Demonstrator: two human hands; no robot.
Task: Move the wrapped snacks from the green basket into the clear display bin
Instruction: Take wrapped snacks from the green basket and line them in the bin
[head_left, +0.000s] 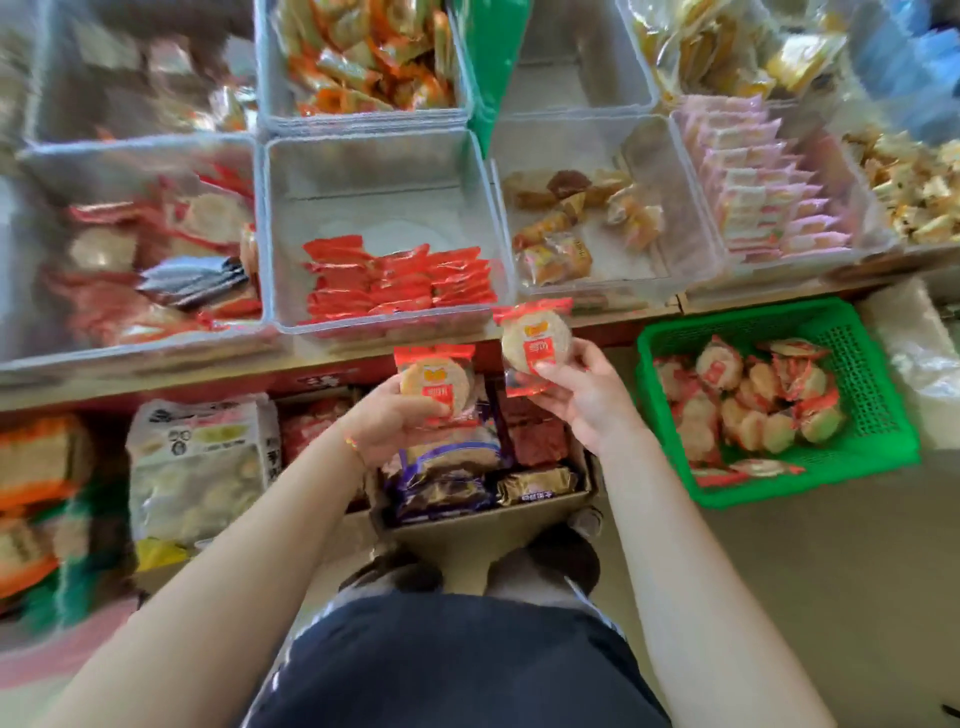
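- Both of my hands are loaded: my left hand (400, 410) pinches one wrapped snack (435, 382), thumb across the front of the wrapper and fingers curled behind it.
- My right hand (582, 392) grips a second snack (535, 338) by its lower edge, thumb on the red label, so the round cake stands upright with the crimped red seal on top.
- I'd say I'm holding them face-up like that so the labels line up when they go in; the red packs (400, 283) already in the clear display bin (382, 156) lie in tidy overlapping rows at its front.
- That bin sits just above and beyond my hands on the shelf, with its back half bare, so there's room behind the rows.
- The green basket (883, 374) is off to my right on the floor, down beside the shelf, with a good heap of the same snacks (748, 405) in it, so by my reckoning I'm early to midway through.
- Next I expect to reach forward over the bin's front wall and lay both down; the right one is already nearly at the rim.
- Neighbouring bins hold other sweets, so I need to aim for the middle one.
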